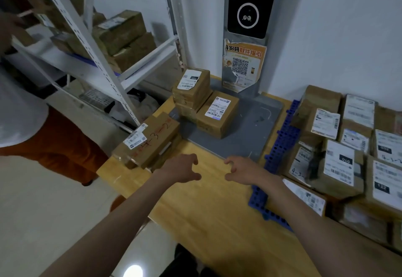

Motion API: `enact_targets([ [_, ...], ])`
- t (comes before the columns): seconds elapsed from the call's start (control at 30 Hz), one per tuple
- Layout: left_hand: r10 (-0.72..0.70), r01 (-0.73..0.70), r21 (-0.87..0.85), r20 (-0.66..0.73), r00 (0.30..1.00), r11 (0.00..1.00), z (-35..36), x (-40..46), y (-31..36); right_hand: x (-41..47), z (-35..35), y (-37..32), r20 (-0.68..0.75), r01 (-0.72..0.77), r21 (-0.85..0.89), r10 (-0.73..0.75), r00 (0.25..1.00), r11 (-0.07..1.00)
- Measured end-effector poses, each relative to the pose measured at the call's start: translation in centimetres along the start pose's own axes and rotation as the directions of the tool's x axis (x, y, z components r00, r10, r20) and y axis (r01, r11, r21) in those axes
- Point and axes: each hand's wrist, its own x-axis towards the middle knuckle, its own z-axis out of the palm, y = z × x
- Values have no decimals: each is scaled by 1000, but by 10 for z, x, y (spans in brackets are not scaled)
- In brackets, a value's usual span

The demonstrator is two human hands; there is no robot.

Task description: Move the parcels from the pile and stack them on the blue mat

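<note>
Nearest, both hands bare over the wooden tabletop point(202, 209): left hand point(181, 169) and right hand point(241, 171), each grip wide, fingers curled, holding nothing. At three o'clock, stacked parcels point(348, 157) on the blue mat point(280, 144). At ten o'clock, a flat parcel point(150, 142) at the tabletop's edge. Farther, at twelve o'clock, two more parcels point(204, 105) on a grey platform point(256, 122).

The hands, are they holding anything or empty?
Empty. The left hand and right hand hover over the wooden table, fingers curled apart, touching no parcel.
</note>
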Motion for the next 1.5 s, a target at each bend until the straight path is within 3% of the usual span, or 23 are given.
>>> enact_targets([
  [0.6,195,-197,22,66,979,980,-59,165,-53,135,-26,-36,-117,-167,346,219,969,923],
  [0.93,239,-222,-164,93,967,961,-72,234,-61,200,-26,-41,-281,-153,473,313,907,868],
  [1.1,240,-222,-254,44,970,941,-70,247,-58,221,-31,-37,-244,-201,603,418,875,772],
  [1.23,238,-229,-313,-8,971,922,-65,252,-54,221,-23,-32,-259,-185,772,568,782,608],
  [1.33,263,-243,-364,5,965,899,-58,253,-49,210,-15,-27,-276,-206,779,618,736,592],
  [1.5,297,-241,-359,108,949,902,-43,246,-42,189,-1,-16,-212,-318,731,644,735,603],
])
